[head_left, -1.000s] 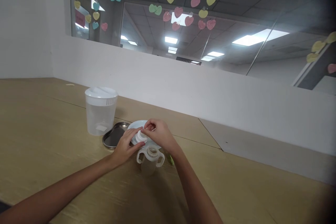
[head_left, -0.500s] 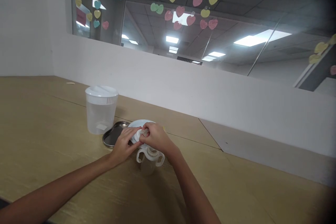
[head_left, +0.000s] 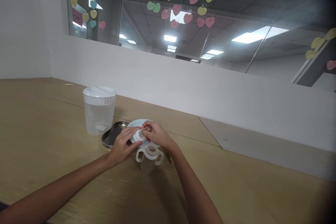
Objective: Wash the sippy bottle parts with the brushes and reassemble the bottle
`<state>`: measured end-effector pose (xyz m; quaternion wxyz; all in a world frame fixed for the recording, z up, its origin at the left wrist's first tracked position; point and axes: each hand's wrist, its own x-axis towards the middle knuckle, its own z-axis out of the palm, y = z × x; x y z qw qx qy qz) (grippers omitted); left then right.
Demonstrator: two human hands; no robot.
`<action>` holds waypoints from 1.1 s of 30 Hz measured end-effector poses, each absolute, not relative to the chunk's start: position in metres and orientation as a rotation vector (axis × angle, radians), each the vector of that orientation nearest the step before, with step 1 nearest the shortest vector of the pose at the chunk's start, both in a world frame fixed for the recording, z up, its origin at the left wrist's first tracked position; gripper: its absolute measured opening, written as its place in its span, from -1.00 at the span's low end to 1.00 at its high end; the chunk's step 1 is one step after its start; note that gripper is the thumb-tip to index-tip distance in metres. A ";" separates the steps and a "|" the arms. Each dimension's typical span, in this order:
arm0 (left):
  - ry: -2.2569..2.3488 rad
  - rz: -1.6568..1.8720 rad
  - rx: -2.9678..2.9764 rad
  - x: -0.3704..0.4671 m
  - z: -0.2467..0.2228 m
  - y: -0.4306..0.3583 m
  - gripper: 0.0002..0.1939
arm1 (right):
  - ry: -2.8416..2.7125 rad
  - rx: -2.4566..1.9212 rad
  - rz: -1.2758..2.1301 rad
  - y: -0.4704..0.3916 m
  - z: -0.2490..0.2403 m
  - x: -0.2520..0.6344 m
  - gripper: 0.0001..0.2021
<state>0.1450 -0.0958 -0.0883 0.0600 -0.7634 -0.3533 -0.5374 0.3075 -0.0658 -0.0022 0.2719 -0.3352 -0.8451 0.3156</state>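
Note:
My left hand (head_left: 123, 144) grips a white bottle collar (head_left: 137, 135) between thumb and fingers. At the collar's right side, the fingertips of my right hand (head_left: 159, 135) pinch a clear baby bottle teat (head_left: 147, 129), partly hidden by the fingers. Just below both hands, an uncapped baby bottle (head_left: 147, 165) with two white side handles stands upright on the table, its round mouth facing up. Behind the hands lies a pale plate (head_left: 134, 123), largely covered by them.
Left of the hands lies a curved metal tray (head_left: 113, 134). A translucent lidded bucket (head_left: 98, 115) stands behind it. Beside my right forearm, a small green-yellow thing (head_left: 171, 159) is mostly hidden. A white wall (head_left: 157, 84) with a window above borders the wooden table.
My right hand has shifted slightly, and the teat now points more to the right from the collar. The bottle's mouth shows more fully. The view has moved a little.

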 end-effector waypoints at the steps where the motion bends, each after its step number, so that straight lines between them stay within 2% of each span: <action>1: -1.062 -1.640 -2.307 0.145 -0.088 -0.096 -0.59 | -2.207 -0.883 1.011 -0.063 -0.003 0.308 -0.91; 3: -1.075 -1.670 -2.298 0.143 -0.088 -0.096 -0.58 | -2.065 -0.866 1.207 -0.057 -0.004 0.310 -0.93; 5: -1.122 -1.677 -2.313 0.143 -0.088 -0.095 -0.59 | -1.963 -0.902 1.224 -0.052 -0.003 0.313 -0.92; 7: -1.187 -1.646 -2.344 0.142 -0.089 -0.093 -0.59 | -2.014 -1.051 1.061 -0.049 -0.002 0.318 -0.86; 11: -1.371 -1.519 -2.355 0.141 -0.094 -0.087 -0.61 | -2.356 -1.478 0.467 -0.044 -0.007 0.329 -0.79; 15: -1.507 -1.412 -2.385 0.141 -0.098 -0.082 -0.63 | -2.416 -1.621 0.262 -0.040 -0.018 0.329 -0.81; 19: -1.535 -1.335 -2.469 0.142 -0.099 -0.082 -0.71 | -2.497 -1.662 0.194 -0.041 -0.024 0.323 -0.81; 33: -1.575 -1.242 -2.347 0.148 -0.093 -0.083 -0.72 | -2.626 -1.521 0.168 -0.042 -0.026 0.322 -0.80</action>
